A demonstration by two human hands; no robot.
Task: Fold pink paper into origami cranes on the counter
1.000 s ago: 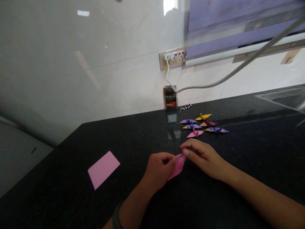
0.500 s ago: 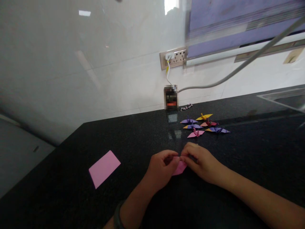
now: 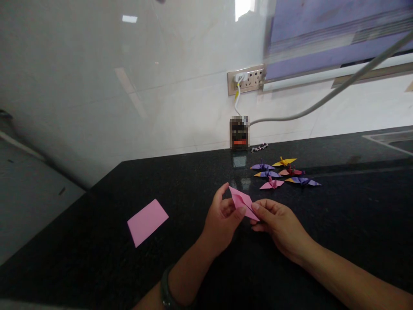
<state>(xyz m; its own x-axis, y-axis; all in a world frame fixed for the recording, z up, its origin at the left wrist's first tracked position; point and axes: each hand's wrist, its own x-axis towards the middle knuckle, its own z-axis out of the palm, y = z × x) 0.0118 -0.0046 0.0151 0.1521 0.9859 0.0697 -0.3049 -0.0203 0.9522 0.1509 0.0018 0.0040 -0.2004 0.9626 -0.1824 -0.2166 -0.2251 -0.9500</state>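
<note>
A piece of folded pink origami paper (image 3: 242, 202), shaped like a long diamond with a crease line down its middle, is held slightly above the dark countertop. My left hand (image 3: 221, 221) grips its left side, the thumb pressing on the front and the fingers behind. At its lower right corner, my right hand (image 3: 279, 226) pinches the paper between thumb and fingers. Several folded paper cranes sit behind my hands, among them a pink crane (image 3: 272, 184), a yellow crane (image 3: 284, 162) and a purple crane (image 3: 303, 181).
On the black countertop (image 3: 106, 206), a flat stack or sheet of pink paper (image 3: 148, 222) lies to the left. A blurred-out device (image 3: 239, 133) with cables leans against the wall below a socket panel (image 3: 246, 80). A beaded strand (image 3: 259, 148) lies beside it.
The pink paper has been raised and turned, so its long diamond face now shows. My hands have shifted their hold, the left fingers now extending up behind it. The view has moved slightly left.
</note>
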